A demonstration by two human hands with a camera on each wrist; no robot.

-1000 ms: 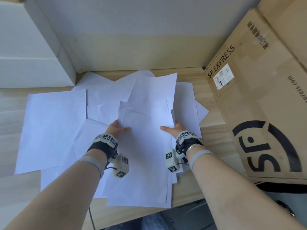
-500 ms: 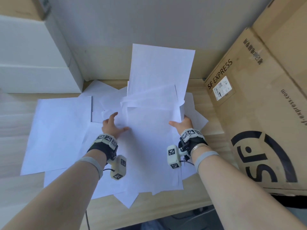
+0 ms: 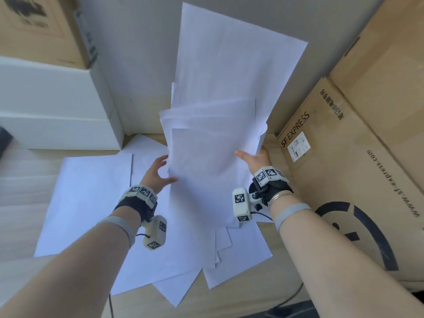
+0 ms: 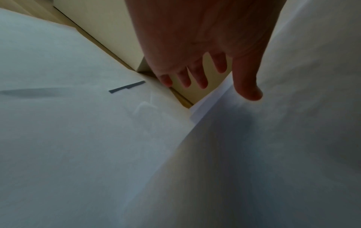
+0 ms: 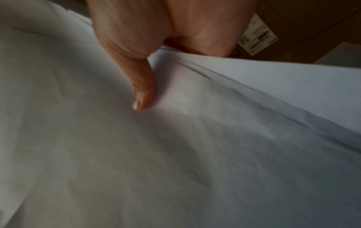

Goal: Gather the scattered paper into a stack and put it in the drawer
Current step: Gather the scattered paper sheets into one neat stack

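A bundle of white paper sheets (image 3: 213, 157) stands tilted up off the wooden desk (image 3: 20, 191), its upper edges fanned and uneven. My right hand (image 3: 252, 157) pinches its right edge, the thumb (image 5: 142, 92) on the front and the fingers hidden behind. My left hand (image 3: 164, 171) sits at the bundle's left edge with fingers straight and spread, only the thumb (image 4: 248, 86) touching the front sheet. Several loose sheets (image 3: 91, 203) still lie flat on the desk below and to the left. No drawer is in view.
A large SF Express cardboard box (image 3: 344, 180) stands close on the right, almost against my right hand. White boxes (image 3: 57, 111) are stacked at the back left with another cardboard box (image 3: 34, 19) on top. A grey wall is behind. The desk's front edge runs along the bottom.
The bundle has been lifted from flat on the desk to nearly upright and higher. My left hand has loosened, its fingers spreading off the edge, while the right keeps its grip.
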